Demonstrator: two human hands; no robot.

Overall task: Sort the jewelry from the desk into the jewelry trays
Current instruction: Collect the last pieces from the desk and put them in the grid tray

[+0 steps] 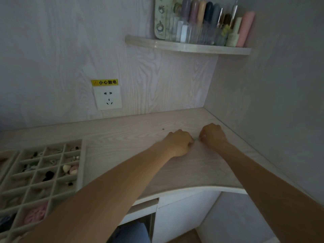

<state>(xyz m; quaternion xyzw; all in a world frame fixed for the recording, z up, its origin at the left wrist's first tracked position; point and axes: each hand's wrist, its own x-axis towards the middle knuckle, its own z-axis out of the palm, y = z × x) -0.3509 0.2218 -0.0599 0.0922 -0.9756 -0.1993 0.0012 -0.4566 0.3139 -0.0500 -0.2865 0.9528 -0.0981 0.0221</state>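
A: To the right of the jewelry tray (79, 172), well apart from it, both hands are down on the surface (140, 165). What do they have?

B: A small pale green piece (196, 139), between the two hands. The left hand (178, 143) has its fingers curled and seems to pinch one end. The right hand (213, 135) is also curled, thumb toward the piece, but whether its grip really holds the other end, I cannot tell. The piece is almost hidden.

A: How will it handle, you think?

B: I judge it very light and thin, maybe a little chain or a beaded thing, so it can slip or tangle. Better to take it with the fingertips at the middle or at a clasp, and to lift it gently, not to drag it.

A: And the tray?

B: It has many square compartments. Some already hold small pieces, dark ones, a cream one, a pink one. Lower compartments hold something pink and soft. A second tray shows only partly at the left edge.

A: The surface and the room?

B: Pale wood grain, smooth, with a curved front edge. One tiny dark speck (163, 129) lies behind the hands. On the wall behind the tray is a socket (107, 98) with a yellow label. Far above and to the right, a corner shelf (189, 47) carries bottles. The light is dim.
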